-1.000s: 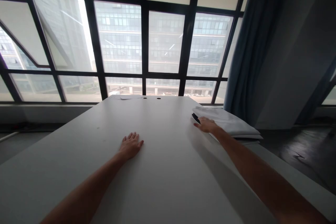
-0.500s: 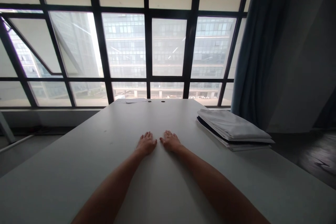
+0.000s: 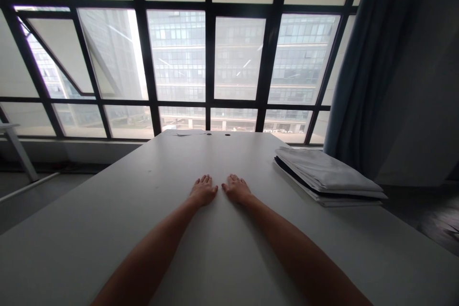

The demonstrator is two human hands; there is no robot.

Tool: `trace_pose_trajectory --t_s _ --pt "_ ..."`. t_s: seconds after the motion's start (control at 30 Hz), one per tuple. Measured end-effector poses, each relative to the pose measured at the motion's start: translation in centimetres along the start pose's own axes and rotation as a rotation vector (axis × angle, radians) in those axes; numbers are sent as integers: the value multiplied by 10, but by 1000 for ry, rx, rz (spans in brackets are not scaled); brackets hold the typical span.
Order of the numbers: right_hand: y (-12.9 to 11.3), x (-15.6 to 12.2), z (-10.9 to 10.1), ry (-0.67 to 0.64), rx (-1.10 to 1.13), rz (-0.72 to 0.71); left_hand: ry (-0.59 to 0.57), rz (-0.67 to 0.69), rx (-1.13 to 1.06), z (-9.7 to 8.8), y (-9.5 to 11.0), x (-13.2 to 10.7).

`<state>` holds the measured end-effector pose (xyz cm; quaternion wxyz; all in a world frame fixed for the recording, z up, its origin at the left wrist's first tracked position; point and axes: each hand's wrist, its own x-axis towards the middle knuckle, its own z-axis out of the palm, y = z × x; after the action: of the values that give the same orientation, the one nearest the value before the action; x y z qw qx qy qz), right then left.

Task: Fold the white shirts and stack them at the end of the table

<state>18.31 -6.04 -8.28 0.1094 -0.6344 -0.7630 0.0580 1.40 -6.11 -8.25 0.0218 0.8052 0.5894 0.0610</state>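
Both arms reach forward over a white table (image 3: 118,229). My left hand (image 3: 203,190) lies palm down on the tabletop with its fingers stretched out. Beside it, a small gap away, my right hand (image 3: 236,189) rests flat in the same way. Neither hand holds anything. To the right of my right hand is a stack of folded pale fabric (image 3: 322,172), with a dark layer between the folds; no hand touches it.
White paper (image 3: 182,132) lies at the table's far edge, near two dark round holes, one a cable hole (image 3: 227,135). Beyond stands a wide black-framed window (image 3: 210,57) with one tilted pane. A blue curtain (image 3: 353,91) hangs at right, and a white frame leg (image 3: 22,153) stands at left.
The view has tilted slightly, and the scene sits a little further right in it. Both hands stay flat in the same place on the table.
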Motion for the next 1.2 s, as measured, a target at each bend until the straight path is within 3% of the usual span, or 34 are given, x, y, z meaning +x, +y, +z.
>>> trace_pose_trajectory --t_s 0.43,0.6,0.7,0.8,0.93,1.1,1.2 --pt "-5 -3 -4 8 -32 18 11 2 1 2 0 1" --pt "-22 -27 -17 39 -140 -64 14 3 16 0 2 -5" --pt "-16 -47 -26 35 -179 -170 -17 40 43 -2 2 -16" --pt "7 -63 -31 51 -164 -314 -64 108 70 -2 -1 -35" --pt "35 -73 -33 50 -51 -388 -49 176 67 5 -19 -71" --pt "40 -77 -29 128 -85 -450 43 333 24 24 -65 -136" --pt "40 -79 -27 158 -46 -451 159 425 -43 38 -98 -184"
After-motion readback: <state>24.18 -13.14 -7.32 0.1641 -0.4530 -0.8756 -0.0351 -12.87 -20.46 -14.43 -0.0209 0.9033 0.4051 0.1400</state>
